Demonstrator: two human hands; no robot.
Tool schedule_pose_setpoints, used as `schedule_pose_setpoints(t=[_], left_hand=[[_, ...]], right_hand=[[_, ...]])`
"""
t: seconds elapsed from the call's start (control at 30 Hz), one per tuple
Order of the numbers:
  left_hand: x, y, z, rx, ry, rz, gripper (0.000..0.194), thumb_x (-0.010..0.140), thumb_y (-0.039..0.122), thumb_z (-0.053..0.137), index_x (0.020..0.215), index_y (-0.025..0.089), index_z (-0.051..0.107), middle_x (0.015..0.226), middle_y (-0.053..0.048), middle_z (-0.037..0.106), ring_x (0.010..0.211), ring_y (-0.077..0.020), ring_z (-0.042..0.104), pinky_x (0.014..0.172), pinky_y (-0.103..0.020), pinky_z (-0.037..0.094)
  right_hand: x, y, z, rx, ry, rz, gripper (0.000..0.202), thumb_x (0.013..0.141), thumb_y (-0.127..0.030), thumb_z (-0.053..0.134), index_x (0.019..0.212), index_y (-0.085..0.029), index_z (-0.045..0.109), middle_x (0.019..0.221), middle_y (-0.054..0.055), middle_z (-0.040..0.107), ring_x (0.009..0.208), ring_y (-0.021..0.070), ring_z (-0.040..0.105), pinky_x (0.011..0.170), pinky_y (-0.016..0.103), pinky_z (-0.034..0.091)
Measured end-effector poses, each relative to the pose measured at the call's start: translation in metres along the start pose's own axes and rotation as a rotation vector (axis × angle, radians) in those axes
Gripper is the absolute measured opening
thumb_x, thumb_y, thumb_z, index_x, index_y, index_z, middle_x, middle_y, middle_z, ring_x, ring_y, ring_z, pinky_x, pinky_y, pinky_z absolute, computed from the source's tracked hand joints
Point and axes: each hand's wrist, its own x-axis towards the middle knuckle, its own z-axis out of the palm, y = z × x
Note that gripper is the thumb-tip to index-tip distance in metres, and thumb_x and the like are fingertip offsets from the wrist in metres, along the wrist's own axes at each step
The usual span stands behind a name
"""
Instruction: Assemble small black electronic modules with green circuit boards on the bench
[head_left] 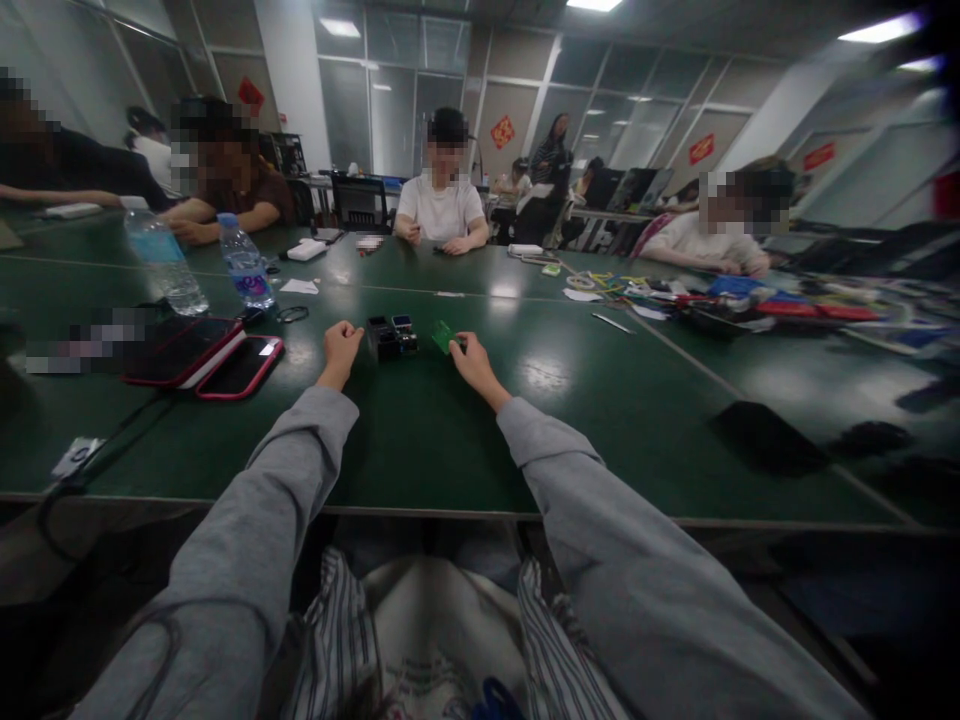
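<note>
My left hand is curled closed just above the green table, left of a small black open case. Its back faces me, so whatever its fingers hold, if anything, is hidden. Touching or very near the case on its right is a small electronic module with a pale screen-like top. To the right of these, my right hand pinches a thin translucent green plastic piece between thumb and fingers, tilted over the table.
Left of my hands lie a red-edged phone, a dark red-edged tablet-like case and two water bottles. A pile of cables and tools covers the far right. People sit around the table.
</note>
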Motion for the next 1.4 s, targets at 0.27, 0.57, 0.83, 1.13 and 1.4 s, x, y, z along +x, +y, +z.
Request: schedule_pose_setpoints(t=[0.27,0.57,0.83,1.13,1.4], left_hand=[[-0.001,0.0,0.001,0.015,0.001,0.009,0.038,0.07,0.02,0.064,0.054,0.02,0.03,0.052,0.006,0.033,0.052,-0.0089,0.032,0.054,-0.024,0.025],[-0.002,0.003,0.0,0.068,-0.014,0.023,0.036,0.071,0.021,0.061,0.053,0.02,0.03,0.052,0.006,0.034,0.052,-0.0093,0.032,0.057,-0.025,0.027],[-0.006,0.006,0.0,0.077,-0.026,0.034,0.035,0.071,0.019,0.06,0.054,0.02,0.029,0.053,0.006,0.034,0.055,-0.0103,0.034,0.058,-0.025,0.027],[-0.005,0.005,-0.001,0.099,-0.026,0.031,0.036,0.071,0.02,0.06,0.054,0.02,0.028,0.053,0.006,0.032,0.055,-0.0105,0.033,0.058,-0.025,0.025],[-0.005,0.007,-0.001,0.115,-0.05,0.022,0.035,0.071,0.022,0.06,0.054,0.02,0.029,0.053,0.006,0.034,0.055,-0.0108,0.034,0.058,-0.025,0.026]], right_hand=[[0.004,0.004,-0.007,-0.053,0.091,0.024,0.04,0.096,-0.042,0.036,0.112,-0.014,0.059,0.111,0.016,0.061,0.11,0.0284,0.052,0.102,0.048,0.035],[-0.014,-0.011,-0.012,-0.124,-0.074,-0.2,0.054,0.084,-0.029,0.059,0.133,-0.01,0.048,0.121,0.018,0.057,0.113,0.03,0.052,0.097,0.045,0.043],[-0.098,0.006,-0.115,-0.053,-0.324,-0.348,0.05,0.09,-0.04,0.054,0.137,-0.027,0.045,0.128,0.008,0.059,0.112,0.0254,0.059,0.097,0.043,0.047],[-0.145,0.122,-0.302,-0.561,0.336,-0.077,0.067,0.085,-0.069,0.045,0.138,-0.029,0.05,0.125,0.018,0.061,0.113,0.0315,0.058,0.091,0.047,0.047],[-0.179,0.235,-0.398,-0.604,0.67,0.374,0.089,0.06,-0.09,0.048,0.123,-0.029,0.066,0.108,0.026,0.066,0.101,0.0417,0.062,0.074,0.055,0.044]])
